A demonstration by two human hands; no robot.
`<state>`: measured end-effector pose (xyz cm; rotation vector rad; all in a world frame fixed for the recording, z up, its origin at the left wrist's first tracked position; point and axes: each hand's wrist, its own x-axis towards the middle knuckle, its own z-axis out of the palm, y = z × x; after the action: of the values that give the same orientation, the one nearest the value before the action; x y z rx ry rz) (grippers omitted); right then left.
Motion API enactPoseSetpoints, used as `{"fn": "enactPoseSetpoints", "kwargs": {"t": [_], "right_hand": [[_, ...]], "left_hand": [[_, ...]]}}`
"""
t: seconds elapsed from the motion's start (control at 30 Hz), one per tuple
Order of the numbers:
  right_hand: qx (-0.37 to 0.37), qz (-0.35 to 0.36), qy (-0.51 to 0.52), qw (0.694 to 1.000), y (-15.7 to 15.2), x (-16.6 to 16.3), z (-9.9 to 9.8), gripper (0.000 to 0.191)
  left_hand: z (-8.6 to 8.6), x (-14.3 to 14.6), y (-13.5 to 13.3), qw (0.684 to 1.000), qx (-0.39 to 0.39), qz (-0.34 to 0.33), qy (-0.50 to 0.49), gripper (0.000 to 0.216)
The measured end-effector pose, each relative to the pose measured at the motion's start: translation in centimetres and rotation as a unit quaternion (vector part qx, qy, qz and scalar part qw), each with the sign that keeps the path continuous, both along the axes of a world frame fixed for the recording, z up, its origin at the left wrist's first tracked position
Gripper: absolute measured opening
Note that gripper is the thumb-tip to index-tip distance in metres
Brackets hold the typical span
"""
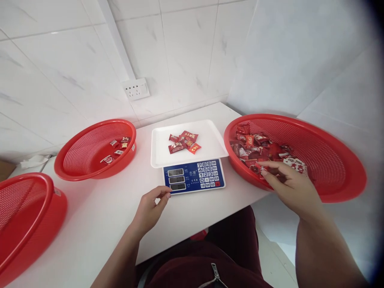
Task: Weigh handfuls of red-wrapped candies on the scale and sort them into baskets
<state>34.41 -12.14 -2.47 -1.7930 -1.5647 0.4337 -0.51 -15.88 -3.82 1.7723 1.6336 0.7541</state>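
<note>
My right hand [289, 186] is over the near side of the large red basket [339, 160] on the right. Its thumb and forefinger are pinched on a small red wrapped candy [262, 169], which the fingers partly cover. Many red-wrapped candies [252, 146] lie heaped in that basket. My left hand [151, 206] rests at the front left corner of the blue-faced scale [193, 176], thumb and fingertips together, with nothing visible in them. On the scale's white tray [210, 148] lie several red-wrapped candies [184, 142].
To the left on the white table [120, 208] stands a red basket [84, 154] holding several small wrapped candies [115, 150]. Another red basket [36, 224] is cut off at the left edge. A socket panel [136, 89] sits on the tiled wall behind.
</note>
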Motion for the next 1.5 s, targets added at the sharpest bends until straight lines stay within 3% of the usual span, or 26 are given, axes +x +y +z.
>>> {"fn": "enactPoseSetpoints", "kwargs": {"t": [0.13, 0.27, 0.37, 0.5, 0.6, 0.7, 0.83, 0.97, 1.17, 1.33, 1.5], "right_hand": [[0.010, -0.011, 0.001, 1.000, -0.2, -0.8, 0.8, 0.026], [0.078, -0.034, 0.021, 0.996, 0.2, -3.4, 1.9, 0.030], [0.095, 0.051, 0.056, 0.993, 1.7, -6.4, 2.3, 0.032], [0.049, 0.217, 0.088, 0.971, 5.4, -11.0, 2.1, 0.030], [0.047, 0.272, 0.075, 0.958, 7.7, -13.6, 2.0, 0.036], [0.100, 0.254, 0.010, 0.962, 8.1, -14.0, 2.3, 0.041], [0.134, 0.174, -0.030, 0.975, 6.0, -11.0, 2.6, 0.039], [0.091, 0.080, -0.098, 0.988, 3.9, -6.7, 1.6, 0.040], [-0.071, 0.073, -0.222, 0.970, 3.1, -4.8, 0.0, 0.050], [-0.093, 0.056, -0.251, 0.962, 3.0, -5.5, 0.2, 0.052], [-0.063, 0.047, -0.281, 0.957, 2.9, -5.6, 0.0, 0.049]], "left_hand": [[0.1, -0.1, 0.1, 1.000, 0.013, -0.008, -0.002, 0.018], [0.2, -0.2, 0.0, 1.000, 0.020, -0.010, -0.003, 0.018], [0.2, -0.3, -0.1, 1.000, 0.026, -0.013, -0.004, 0.018], [0.2, -0.6, -0.4, 1.000, 0.022, -0.009, -0.008, 0.019], [0.4, -1.0, -0.7, 1.000, 0.026, 0.003, -0.009, 0.020], [0.5, -1.7, -1.2, 0.999, 0.029, 0.024, -0.007, 0.020], [0.5, -2.9, -1.6, 0.998, 0.029, 0.051, -0.008, 0.020], [0.5, -3.0, -1.4, 0.998, 0.035, 0.054, -0.012, 0.020], [1.3, -1.5, -0.6, 0.998, 0.048, 0.028, -0.025, 0.019], [1.6, -1.2, -1.0, 0.999, 0.042, 0.009, -0.011, 0.018], [1.4, -1.7, -1.3, 0.999, 0.034, 0.021, -0.006, 0.017]]}}
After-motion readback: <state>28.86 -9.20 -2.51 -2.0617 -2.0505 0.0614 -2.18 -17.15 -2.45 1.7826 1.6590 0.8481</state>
